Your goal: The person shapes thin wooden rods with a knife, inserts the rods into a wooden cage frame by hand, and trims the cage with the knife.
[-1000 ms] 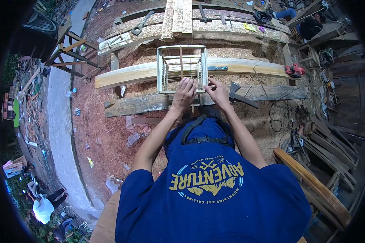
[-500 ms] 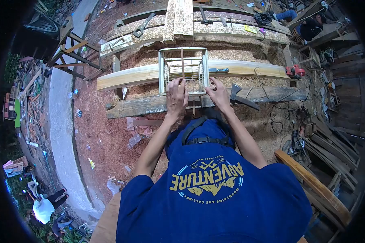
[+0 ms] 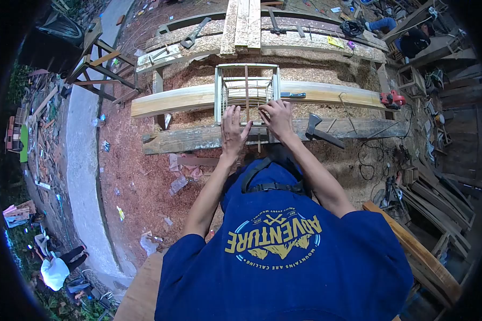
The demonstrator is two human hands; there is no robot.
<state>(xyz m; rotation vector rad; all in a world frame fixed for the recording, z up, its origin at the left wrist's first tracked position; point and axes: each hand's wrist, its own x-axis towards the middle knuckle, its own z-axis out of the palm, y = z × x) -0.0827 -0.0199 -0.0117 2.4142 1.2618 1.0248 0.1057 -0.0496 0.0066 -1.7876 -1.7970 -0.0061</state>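
A box-shaped wooden cage frame (image 3: pixel 218 91) with thin rods stands across the pale beam (image 3: pixel 171 101). A brown strip (image 3: pixel 247 80) runs over its middle. My left hand (image 3: pixel 233 131) rests at the near left edge of the cage, its fingers stretched out and its thumb apart. At the near right part, my right hand (image 3: pixel 278 119) has its fingertips pinched together among the rods; what they hold is too small to make out. A knife with a blue and black handle (image 3: pixel 293 95) lies on the beam just right of the cage.
A hatchet (image 3: pixel 321 132) lies on the weathered near plank (image 3: pixel 193 139). A red tool (image 3: pixel 392 99) sits at the beam's right end. The far bench holds a handsaw (image 3: pixel 195 33) and a hammer (image 3: pixel 276 24). People are at upper right (image 3: pixel 412 43) and lower left (image 3: pixel 54 272).
My right hand has moved left from the cage's right corner to the rods near the middle. My left hand has shifted slightly left along the near edge, its fingers now more spread.
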